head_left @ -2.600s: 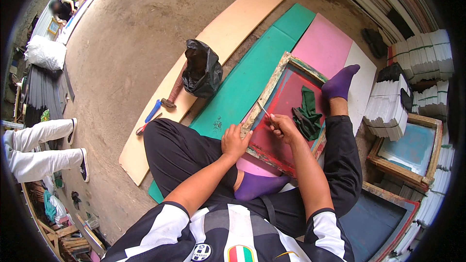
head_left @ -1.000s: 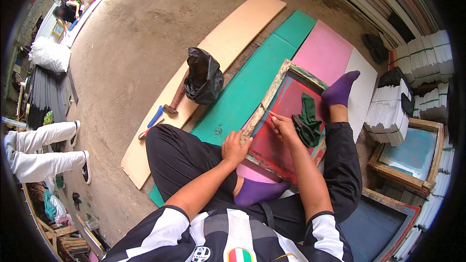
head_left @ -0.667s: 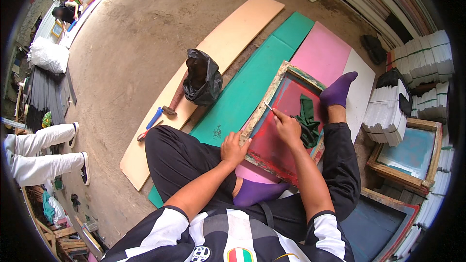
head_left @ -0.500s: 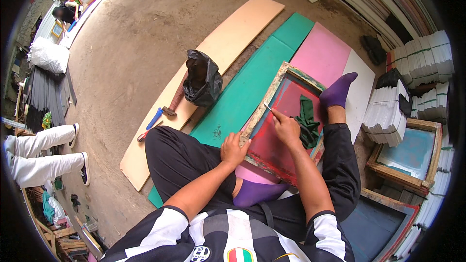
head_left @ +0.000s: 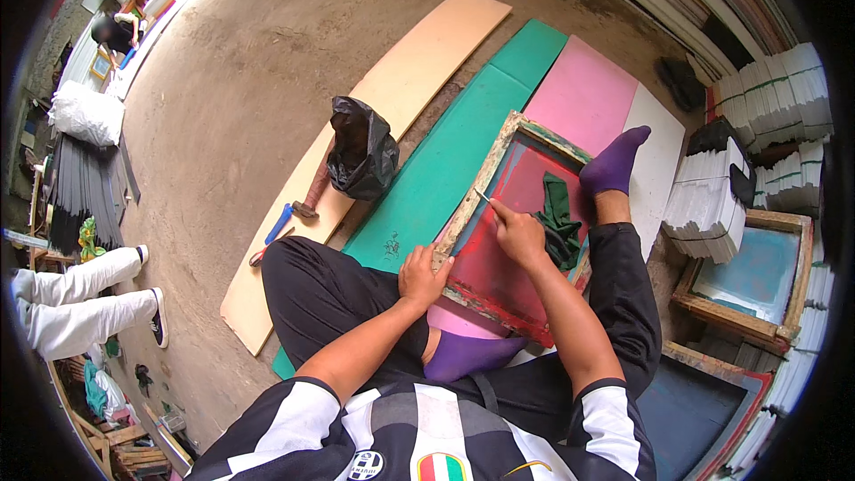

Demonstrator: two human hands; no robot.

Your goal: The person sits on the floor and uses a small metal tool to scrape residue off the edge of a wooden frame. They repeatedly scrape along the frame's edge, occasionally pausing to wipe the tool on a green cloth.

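Observation:
A wooden screen-printing frame (head_left: 465, 207) with red-stained mesh lies tilted between my legs. My left hand (head_left: 422, 276) grips its near left corner, fingers over the wood and thumb toward the mesh. My right hand (head_left: 519, 235) is closed on a slim metal tool (head_left: 483, 197), whose kind I cannot make out. The tool's tip meets the left wooden rail, about midway along it. A crumpled dark green cloth (head_left: 557, 216) rests on the mesh, right of my right hand.
Left of the frame are a hammer (head_left: 307, 208), a blue-handled tool (head_left: 279, 224) and a black plastic bag (head_left: 362, 156) on a cream board (head_left: 414, 58). More screen frames (head_left: 732, 328) and bundled white sheets (head_left: 708, 200) stand at right. A person's legs (head_left: 93, 294) are at left.
The whole view has shifted slightly. Both hands keep nearly the same places on the frame, with the tool tip still at the left rail.

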